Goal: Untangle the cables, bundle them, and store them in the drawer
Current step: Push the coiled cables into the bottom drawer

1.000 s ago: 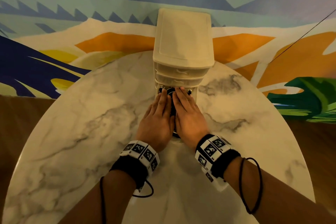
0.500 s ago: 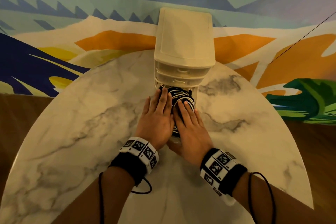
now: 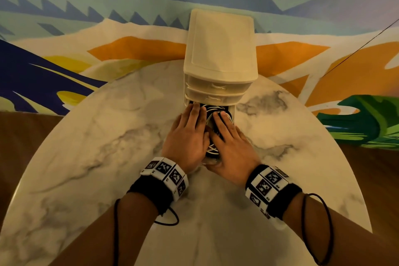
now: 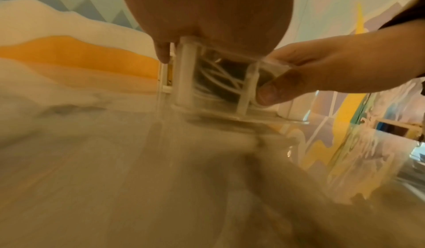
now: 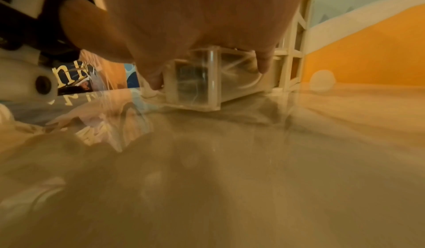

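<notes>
Both hands are laid flat over the bundled cables (image 3: 212, 114) in the bottom drawer (image 4: 220, 81) of the small drawer unit (image 3: 220, 49) on the marble bench (image 3: 86, 157): the left hand (image 3: 187, 136) with fingers straight on the coil, the right hand (image 3: 231, 142) with fingers on top and its thumb hooked on the drawer front. Compared with a second ago, the drawer has been drawn further out and more coil is exposed. Storage is judged nearly done; only closing remains.
</notes>
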Demonstrator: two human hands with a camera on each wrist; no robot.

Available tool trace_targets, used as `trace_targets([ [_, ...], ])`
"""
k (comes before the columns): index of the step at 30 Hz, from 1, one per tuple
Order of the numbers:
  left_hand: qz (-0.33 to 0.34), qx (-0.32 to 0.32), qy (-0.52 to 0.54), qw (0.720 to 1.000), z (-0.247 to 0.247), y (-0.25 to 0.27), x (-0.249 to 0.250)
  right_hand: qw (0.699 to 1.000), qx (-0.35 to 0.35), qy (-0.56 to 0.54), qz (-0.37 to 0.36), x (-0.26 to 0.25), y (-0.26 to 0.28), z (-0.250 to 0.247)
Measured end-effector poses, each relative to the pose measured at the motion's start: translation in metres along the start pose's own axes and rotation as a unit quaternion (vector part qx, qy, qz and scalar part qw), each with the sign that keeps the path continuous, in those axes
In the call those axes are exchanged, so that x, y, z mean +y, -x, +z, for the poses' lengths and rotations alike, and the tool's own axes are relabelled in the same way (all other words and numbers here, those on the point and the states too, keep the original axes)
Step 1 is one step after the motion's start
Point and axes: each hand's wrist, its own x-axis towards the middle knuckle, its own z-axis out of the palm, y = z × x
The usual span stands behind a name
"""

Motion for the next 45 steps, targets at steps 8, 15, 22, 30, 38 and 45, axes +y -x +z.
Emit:
trace_targets([
  [8, -0.022, -0.014, -0.002, 1.0, -0.005, 0.003, 0.004, 1.0, -0.004, -0.011, -0.005, 0.014, -0.011, -0.002],
  [15, -0.049, -0.048, -0.038, 0.997, -0.005, 0.012, 0.013, 0.999, -0.028, -0.024, 0.027, 0.006, -0.013, 0.0],
  [22, -0.067, -0.062, -0.056, 0.994, -0.008, 0.003, 0.014, 0.995, 0.023, -0.039, 0.086, -0.012, -0.005, -0.005],
  [30, -0.076, -0.053, -0.013, 0.996, -0.006, 0.003, 0.016, 0.996, 0.064, -0.046, 0.027, 0.003, 0.007, -0.013],
  [38, -0.061, -0.042, -0.001, 0.997, 0.0, 0.003, 0.011, 0.999, -0.033, 0.019, -0.014, 0.0, -0.016, -0.015],
  [45, -0.022, -0.032, -0.012, 0.999, 0.001, 0.014, 0.006, 0.995, -0.085, 0.036, -0.039, 0.011, -0.028, -0.017],
])
